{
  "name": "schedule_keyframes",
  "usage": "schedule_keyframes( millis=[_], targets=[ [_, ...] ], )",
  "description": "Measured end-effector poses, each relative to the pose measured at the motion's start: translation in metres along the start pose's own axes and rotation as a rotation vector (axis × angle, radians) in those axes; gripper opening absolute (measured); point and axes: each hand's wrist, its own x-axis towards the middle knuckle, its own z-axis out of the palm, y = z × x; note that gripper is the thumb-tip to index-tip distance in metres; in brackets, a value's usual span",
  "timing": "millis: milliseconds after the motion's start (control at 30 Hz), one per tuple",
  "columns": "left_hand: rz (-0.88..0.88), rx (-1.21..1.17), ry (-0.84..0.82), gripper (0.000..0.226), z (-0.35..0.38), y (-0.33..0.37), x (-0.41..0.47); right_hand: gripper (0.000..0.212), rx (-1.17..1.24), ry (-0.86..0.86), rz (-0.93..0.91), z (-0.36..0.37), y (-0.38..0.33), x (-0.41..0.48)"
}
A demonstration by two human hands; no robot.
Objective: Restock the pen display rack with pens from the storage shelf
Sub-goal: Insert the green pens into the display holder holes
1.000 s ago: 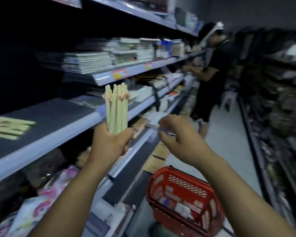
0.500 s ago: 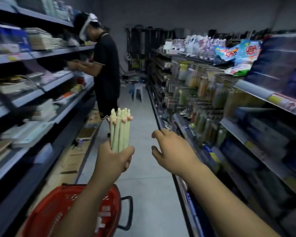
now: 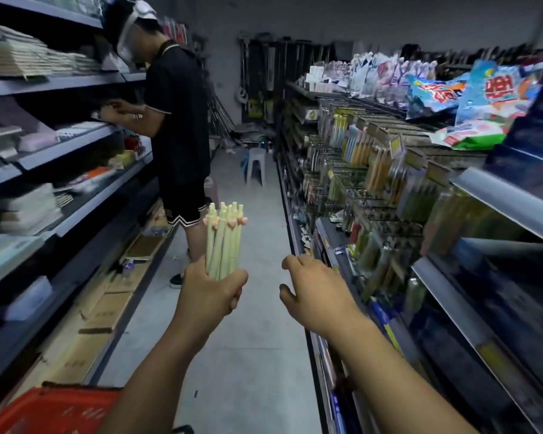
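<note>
Left hand (image 3: 208, 290) closed in a fist around the lower ends of a bundle of pale green pens (image 3: 224, 239), held upright at centre frame over the grey aisle floor (image 3: 248, 324), pink heart-shaped clips near the tops. Right hand (image 3: 314, 292) empty, fingers loosely curled and half open, palm down, near the pens but apart from them, just beside the low edge of the pen display rack (image 3: 367, 195) on the right. Rack packed with hanging packets of yellow, orange and green pens, blurred. Colourful bags (image 3: 496, 98) lying on the top shelf above it. On the left, storage shelf (image 3: 60, 145) with stacked notebooks and paper goods. Further along, another person in black shirt and shorts (image 3: 176, 120), hands on that shelving. Red shopping basket (image 3: 47, 411) at bottom left. White plastic stool (image 3: 255, 164) at the aisle's far end.
</note>
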Motion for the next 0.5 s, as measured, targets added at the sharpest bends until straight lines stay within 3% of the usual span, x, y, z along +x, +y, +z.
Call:
schedule_keyframes(
  millis=[500],
  targets=[
    [-0.056,-0.005,-0.086,0.012,0.074,-0.050,0.364,0.038,-0.003,-0.036,0.038,0.055,0.116,0.369]
  ],
)
